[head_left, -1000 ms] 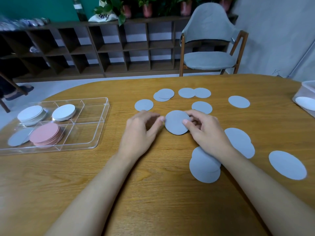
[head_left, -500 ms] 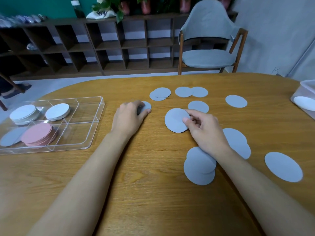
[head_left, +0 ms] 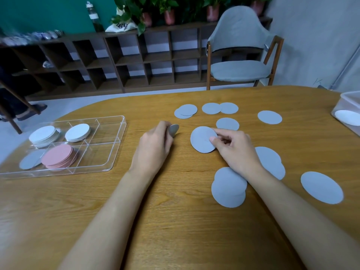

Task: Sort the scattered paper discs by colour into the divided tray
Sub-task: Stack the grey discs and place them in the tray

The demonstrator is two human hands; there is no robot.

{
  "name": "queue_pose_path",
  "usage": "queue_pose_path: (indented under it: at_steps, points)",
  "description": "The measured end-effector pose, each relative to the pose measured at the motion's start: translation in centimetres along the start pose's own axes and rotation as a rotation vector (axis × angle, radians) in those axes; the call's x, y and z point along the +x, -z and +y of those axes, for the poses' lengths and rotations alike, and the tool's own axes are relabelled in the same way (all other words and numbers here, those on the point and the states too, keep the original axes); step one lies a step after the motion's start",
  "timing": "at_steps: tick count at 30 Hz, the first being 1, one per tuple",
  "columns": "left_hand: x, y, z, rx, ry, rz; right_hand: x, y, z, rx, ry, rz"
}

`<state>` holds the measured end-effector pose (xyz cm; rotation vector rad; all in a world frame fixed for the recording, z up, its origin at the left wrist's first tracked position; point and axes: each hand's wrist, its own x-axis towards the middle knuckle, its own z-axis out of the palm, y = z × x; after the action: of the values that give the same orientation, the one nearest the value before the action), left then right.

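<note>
Several grey paper discs lie scattered on the wooden table, among them one at far right [head_left: 321,187] and an overlapping pair [head_left: 228,187] near my right forearm. My left hand [head_left: 153,147] pinches a small grey disc [head_left: 173,130], lifted on edge off the table. My right hand [head_left: 233,150] grips a larger grey disc [head_left: 202,139] between thumb and fingers. The clear divided tray [head_left: 109,168] sits at left. It holds two white stacks [head_left: 44,135] [head_left: 77,132], a pink stack [head_left: 58,156] and grey discs [head_left: 29,162].
A white container [head_left: 348,112] with a white disc stands at the table's right edge. Beyond the table are a grey chair [head_left: 240,70] and a low dark shelf unit [head_left: 116,61] with plants on top.
My left hand left the large disc, reached left to the small grey disc and lifted it on edge. My right hand kept hold of the large disc.
</note>
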<state>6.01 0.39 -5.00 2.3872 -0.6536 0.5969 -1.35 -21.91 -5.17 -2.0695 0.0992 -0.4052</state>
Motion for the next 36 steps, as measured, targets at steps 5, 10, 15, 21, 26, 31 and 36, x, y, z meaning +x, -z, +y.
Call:
queue_pose_path:
  at_steps: [5,10,15,21,26,31,36]
  points:
    - [0.0,0.0,0.4,-0.268,0.138,0.045,0.1,0.0,0.1,-0.013,-0.012,0.018]
    - [0.4,-0.5,0.6,-0.710,0.302,-0.047,0.3,-0.1,0.2,0.054,-0.022,0.042]
    - [0.0,-1.6,1.3,-0.565,0.259,-0.121,0.2,-0.5,0.1,0.107,-0.036,-0.037]
    - [-0.5,-1.2,2.5,-0.462,0.244,-0.113,0.1,-0.7,-0.5,0.077,-0.064,-0.121]
    - [-0.7,-1.0,3.0,-0.261,0.067,-0.081,-0.5,-0.6,-0.9,-0.104,0.077,-0.111]
    - [-0.9,-1.3,3.6,-0.256,0.003,-0.113,0.1,0.2,-0.3,-0.135,0.079,-0.027]
    - [-1.5,-1.4,4.8,-0.303,-0.188,-0.162,1.0,1.5,0.5,-0.153,0.053,0.046]
